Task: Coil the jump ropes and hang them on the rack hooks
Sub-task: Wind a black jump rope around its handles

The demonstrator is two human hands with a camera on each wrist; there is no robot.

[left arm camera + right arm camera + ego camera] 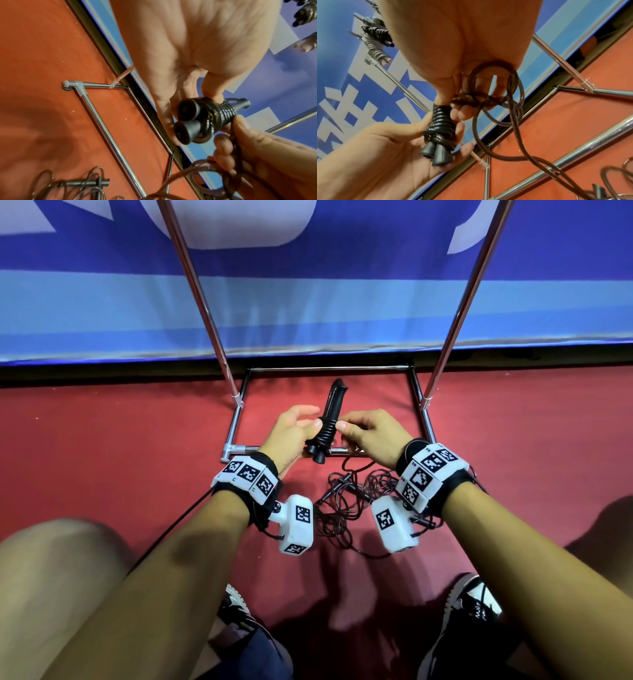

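- Your left hand (291, 433) grips the paired black handles (329, 422) of a jump rope: thumb on the near side, fingers curled behind, over the turns of cord wound round them.
- Your right hand (373, 436) pinches the loose cord (513, 94) just beside that grip, thumb and forefinger at the wound section; several loops of cord pass through its curled fingers.
- The handles stand nearly upright in the left grip, butt ends toward you, tips pointing away.
- From the right grip the cord trails down to a loose tangle (346, 501) on the red floor (120, 440), below and between your wrists; a second pair of handles lies in that tangle.
- The chrome rack base (236, 422) frames the floor beyond both grips; its two uprights rise on either side.
- Above the grips, the right wrist view shows coiled ropes (376, 33) hanging on the rack, one black, one pale.
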